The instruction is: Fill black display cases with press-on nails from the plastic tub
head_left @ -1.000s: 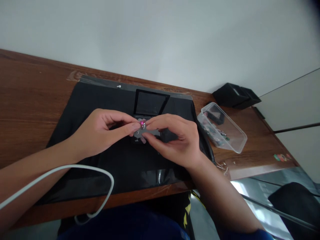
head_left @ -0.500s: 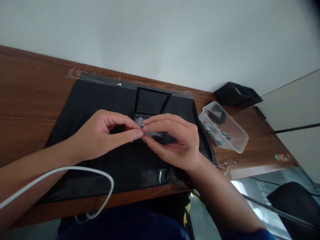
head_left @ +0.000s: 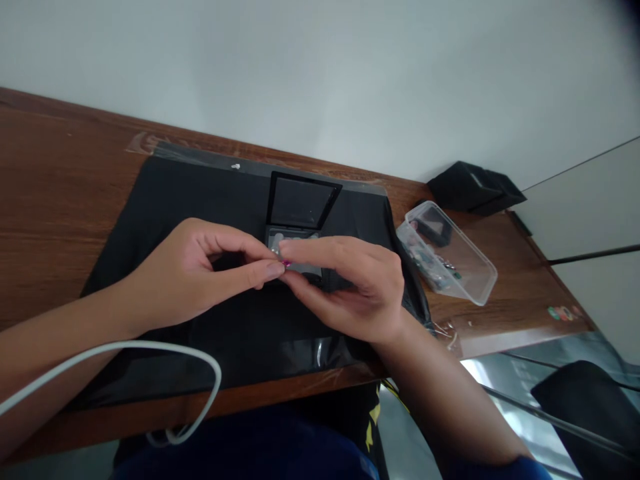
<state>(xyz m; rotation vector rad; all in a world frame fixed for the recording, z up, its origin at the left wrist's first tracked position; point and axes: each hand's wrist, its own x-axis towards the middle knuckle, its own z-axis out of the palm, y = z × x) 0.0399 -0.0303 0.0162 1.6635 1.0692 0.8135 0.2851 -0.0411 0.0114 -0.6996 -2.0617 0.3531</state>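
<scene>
My left hand (head_left: 200, 273) and my right hand (head_left: 350, 287) meet over a black mat (head_left: 200, 200), fingertips pinched together on a tiny piece with a pink stone (head_left: 286, 263). Most of that piece is hidden between my fingers. Just behind the fingertips lies a small black case (head_left: 300, 203) with its lid standing open and a grey insert partly covered by my right hand.
The mat lies on a brown wooden table (head_left: 60, 180) against a white wall. At the right stand a clear plastic tub (head_left: 447, 257) holding small parts and a black box (head_left: 475, 190). A white cable (head_left: 150, 350) loops over my left forearm near the front edge.
The pink stone showed plainly between my fingertips a second ago; now my right fingers have closed over it and only a sliver shows. Both hands stayed in place.
</scene>
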